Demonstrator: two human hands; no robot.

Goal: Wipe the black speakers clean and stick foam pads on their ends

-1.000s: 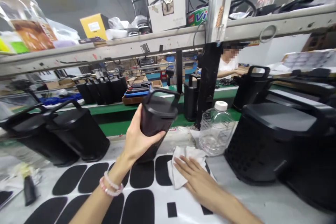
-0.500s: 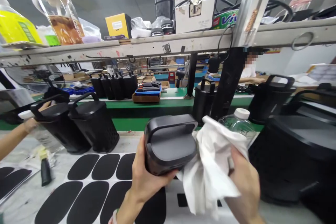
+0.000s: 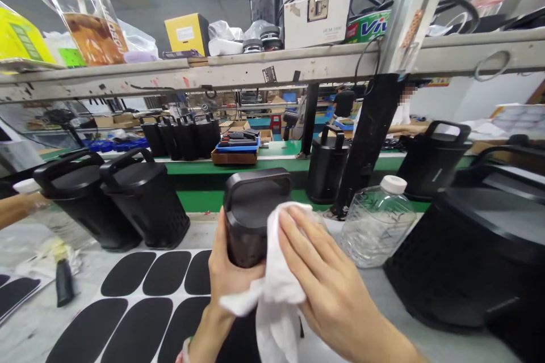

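Observation:
A black speaker-like case with a carry handle (image 3: 249, 212) is held up over the bench, tilted so its top faces me. My left hand (image 3: 230, 281) grips it from the left and below, fingers wrapped round its side. Against its right side my right hand (image 3: 323, 272) presses a white cloth (image 3: 279, 295), the fingers laid over the fabric and the loose ends hanging down. The cloth hides the right part of the case. Beneath both hands lies a sheet with rounded black pads (image 3: 138, 323).
Two similar black cases (image 3: 142, 198) stand at left, beside a co-worker's arm (image 3: 17, 210). A clear plastic bottle (image 3: 377, 227) and a large dark case (image 3: 464, 249) stand at right. A black-handled brush (image 3: 63, 281) lies left. A loaded shelf (image 3: 230, 71) crosses above, with a green conveyor (image 3: 200, 198) behind.
My right hand has brought the cloth leftward onto the case's right side. The case has shifted slightly left and is turned a little. The clear bottle is now more fully visible.

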